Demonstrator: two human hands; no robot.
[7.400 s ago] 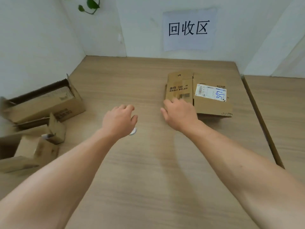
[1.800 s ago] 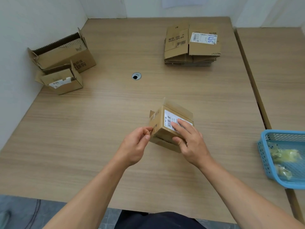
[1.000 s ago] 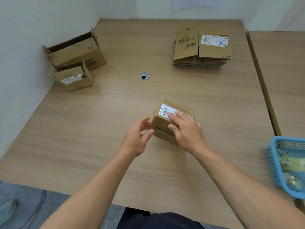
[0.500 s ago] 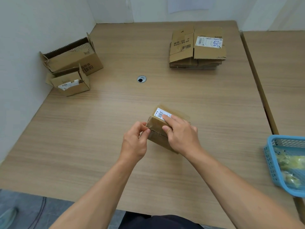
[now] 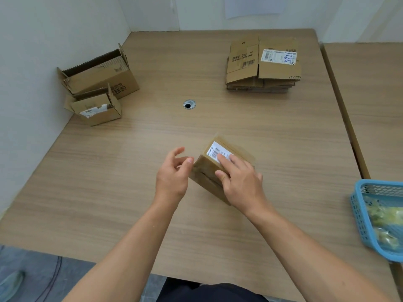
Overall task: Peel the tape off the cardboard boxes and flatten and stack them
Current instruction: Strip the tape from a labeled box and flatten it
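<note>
Cardboard box [image 5: 207, 171], tilted, sits on the pale wood-grain table [image 5: 109, 171] nearer the person than the round cable hole [image 5: 189, 104], in a white-walled corner. Its white barcode label [image 5: 216, 151] is too small to read; right of the hole a stack of flattened boxes [image 5: 244, 68] carries a sticker [image 5: 279, 57] with blue handwritten digits, and left of the hole stand two open boxes [image 5: 98, 77], one printed with Chinese characters. The right hand [image 5: 242, 182] grips the box, fingers flat over the label and thumb on the near face, while the left hand [image 5: 172, 177] hovers at its left edge, fingers apart, holding nothing.
</note>
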